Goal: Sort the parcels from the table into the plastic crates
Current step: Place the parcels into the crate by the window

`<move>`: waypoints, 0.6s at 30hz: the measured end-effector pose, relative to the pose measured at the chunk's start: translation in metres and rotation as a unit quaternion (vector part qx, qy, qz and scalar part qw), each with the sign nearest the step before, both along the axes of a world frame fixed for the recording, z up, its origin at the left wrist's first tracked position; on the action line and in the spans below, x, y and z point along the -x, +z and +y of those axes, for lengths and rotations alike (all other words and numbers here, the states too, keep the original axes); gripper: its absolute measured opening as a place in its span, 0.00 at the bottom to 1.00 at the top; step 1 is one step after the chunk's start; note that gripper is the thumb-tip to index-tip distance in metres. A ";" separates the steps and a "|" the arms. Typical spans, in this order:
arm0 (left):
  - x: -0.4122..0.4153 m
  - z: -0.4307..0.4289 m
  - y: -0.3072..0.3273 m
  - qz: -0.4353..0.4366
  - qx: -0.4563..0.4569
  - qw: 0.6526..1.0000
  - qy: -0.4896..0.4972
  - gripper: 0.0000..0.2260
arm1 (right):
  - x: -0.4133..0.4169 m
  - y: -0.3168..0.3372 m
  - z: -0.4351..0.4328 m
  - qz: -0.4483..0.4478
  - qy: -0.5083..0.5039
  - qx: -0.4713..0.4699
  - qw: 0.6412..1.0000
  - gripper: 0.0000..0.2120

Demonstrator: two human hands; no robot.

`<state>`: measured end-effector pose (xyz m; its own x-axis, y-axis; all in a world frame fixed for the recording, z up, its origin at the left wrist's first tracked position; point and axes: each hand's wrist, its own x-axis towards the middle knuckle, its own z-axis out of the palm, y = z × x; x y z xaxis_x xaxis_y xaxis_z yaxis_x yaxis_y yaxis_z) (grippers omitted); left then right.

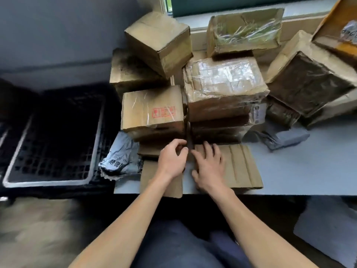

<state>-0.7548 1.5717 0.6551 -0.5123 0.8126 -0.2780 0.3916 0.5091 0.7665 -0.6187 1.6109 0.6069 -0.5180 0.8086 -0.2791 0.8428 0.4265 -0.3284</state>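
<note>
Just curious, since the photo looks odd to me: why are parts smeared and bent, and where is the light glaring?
In the head view the wide lens bows the table edge; at its left the black crate and floor are smeared; at centre, tape on the taped box glares, box fronts lie in shadow.

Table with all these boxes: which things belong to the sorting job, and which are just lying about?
Job: stamped box, taped box, grey mailer bag, black crate beside the table.
Just there: window sill, dark green board above it, pale sheet on the floor.
</note>
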 end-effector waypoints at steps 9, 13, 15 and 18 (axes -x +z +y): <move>-0.029 -0.024 -0.006 0.014 -0.041 0.994 0.097 0.08 | -0.044 0.010 0.032 0.011 -0.036 -0.022 0.999 0.28; -0.003 -0.033 -0.007 0.058 -0.048 0.981 0.176 0.07 | -0.027 0.010 0.012 0.176 -0.012 0.019 0.984 0.20; 0.019 -0.045 -0.012 0.069 -0.027 0.975 0.207 0.09 | -0.010 0.012 -0.003 0.196 -0.058 0.115 0.972 0.16; 0.050 -0.066 -0.028 0.048 0.068 0.974 0.211 0.11 | 0.019 -0.005 -0.020 0.175 -0.142 0.287 0.931 0.11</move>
<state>-0.8044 1.5058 0.6269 -0.8220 0.4825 -0.3026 0.1915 0.7345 0.6510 -0.6373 1.5914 0.6017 -0.4469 0.6958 -0.5623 0.6930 -0.1282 -0.7095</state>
